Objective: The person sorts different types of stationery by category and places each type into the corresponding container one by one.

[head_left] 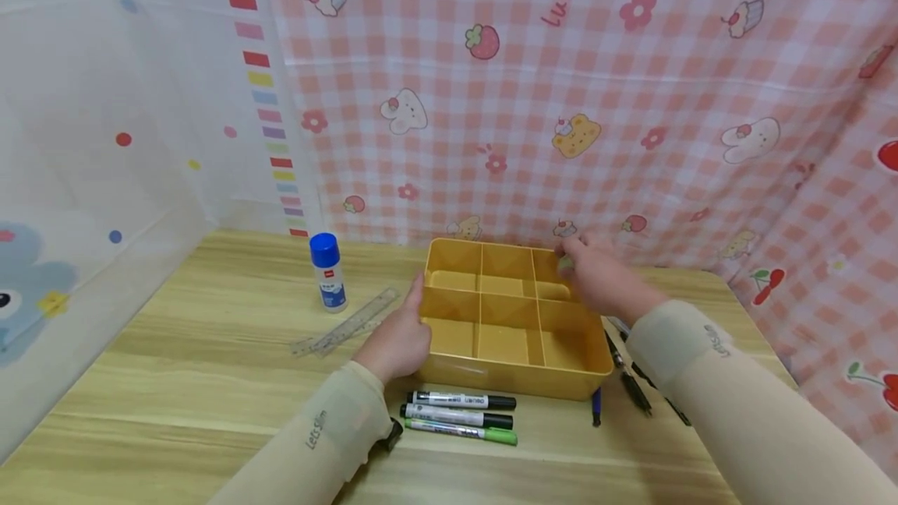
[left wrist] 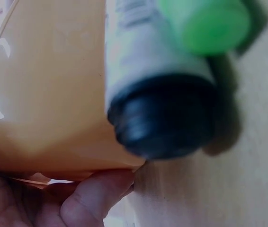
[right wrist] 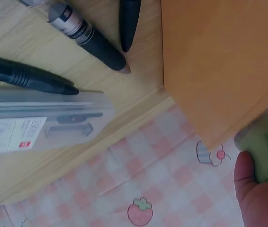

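A yellow divided storage box (head_left: pixel 515 374) stands on the table. My left hand (head_left: pixel 398 337) rests against its left wall, index finger extended along it; in the left wrist view the thumb (left wrist: pixel 98 194) touches the box near its lower edge. Over the back right compartment, my right hand (head_left: pixel 596 275) pinches a small green block with rounded edges (right wrist: pixel 264 142). Its exact kind is unclear, as the fingers cover part of it. The compartments that show hold nothing visible.
Two black-capped markers (head_left: pixel 459 416) and a green highlighter (head_left: pixel 459 430) lie before the box. Clear rulers (head_left: pixel 358 322) and a blue-capped glue bottle (head_left: pixel 328 275) are at left. Right of the box are pens (head_left: pixel 631 384) and a clear plastic case (right wrist: pixel 44 125). A patterned curtain (head_left: pixel 491 115) hangs behind.
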